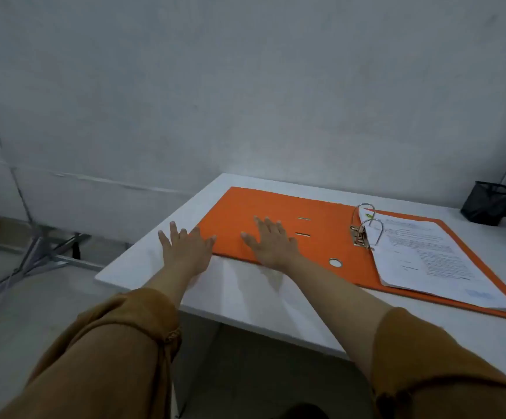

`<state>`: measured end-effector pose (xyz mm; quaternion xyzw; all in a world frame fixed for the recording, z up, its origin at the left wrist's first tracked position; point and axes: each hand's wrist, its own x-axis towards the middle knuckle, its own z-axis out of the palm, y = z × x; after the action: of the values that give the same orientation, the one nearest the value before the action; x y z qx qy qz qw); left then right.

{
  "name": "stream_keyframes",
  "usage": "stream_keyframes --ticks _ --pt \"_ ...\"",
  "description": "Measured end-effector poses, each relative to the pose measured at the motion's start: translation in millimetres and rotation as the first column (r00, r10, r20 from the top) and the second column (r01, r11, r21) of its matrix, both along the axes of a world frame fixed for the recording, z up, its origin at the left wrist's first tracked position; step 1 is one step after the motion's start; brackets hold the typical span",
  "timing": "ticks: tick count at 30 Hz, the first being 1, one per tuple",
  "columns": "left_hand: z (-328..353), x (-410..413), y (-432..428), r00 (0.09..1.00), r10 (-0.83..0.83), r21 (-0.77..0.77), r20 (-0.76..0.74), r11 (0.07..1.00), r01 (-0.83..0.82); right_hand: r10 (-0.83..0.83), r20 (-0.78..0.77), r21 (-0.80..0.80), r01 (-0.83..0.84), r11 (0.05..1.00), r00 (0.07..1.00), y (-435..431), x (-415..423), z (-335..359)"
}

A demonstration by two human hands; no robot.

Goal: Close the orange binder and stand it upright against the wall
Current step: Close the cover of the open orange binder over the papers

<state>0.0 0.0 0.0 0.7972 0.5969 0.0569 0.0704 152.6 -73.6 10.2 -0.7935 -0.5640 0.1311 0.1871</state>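
The orange binder (279, 208) lies open and flat on the white table (245, 294). Its left cover spreads toward the table's left corner. Metal rings (366, 225) stand up at the spine, and a stack of printed sheets (427, 261) rests on the right cover. My left hand (185, 252) is spread flat at the cover's left front corner, its fingertips on the edge. My right hand (271, 241) lies flat with fingers apart on the left cover. Neither hand grips anything. The grey wall (245, 101) rises right behind the table.
A black mesh pen holder (486, 204) stands at the back right of the table. Left of the table, on the floor, is a metal stand with splayed legs (37, 261). The table's left and front edges are close to my hands.
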Motion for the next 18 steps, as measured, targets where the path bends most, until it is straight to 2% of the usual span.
stream_keyframes --ticks 2,4,14,18 --pt "-1.5 -0.8 2.5 0.998 -0.007 0.023 -0.056 1.000 0.008 0.029 0.024 -0.052 -0.028 0.998 0.999 0.7 -2.7 -3.2" --pt "-4.2 -0.2 5.5 0.999 -0.006 0.033 -0.045 0.999 0.008 0.049 0.030 -0.107 -0.045 0.993 0.998 0.9 -4.4 -8.3" --pt "-5.6 6.8 5.4 0.971 0.138 -0.020 0.193 0.990 -0.137 0.120 0.130 -0.199 -0.093 0.976 0.984 2.4 -7.3 -17.4" --pt "-0.3 11.4 8.9 0.924 0.202 -0.132 0.325 0.977 -0.167 0.128 0.153 -0.213 -0.094 0.973 0.980 2.8 -8.3 -17.5"
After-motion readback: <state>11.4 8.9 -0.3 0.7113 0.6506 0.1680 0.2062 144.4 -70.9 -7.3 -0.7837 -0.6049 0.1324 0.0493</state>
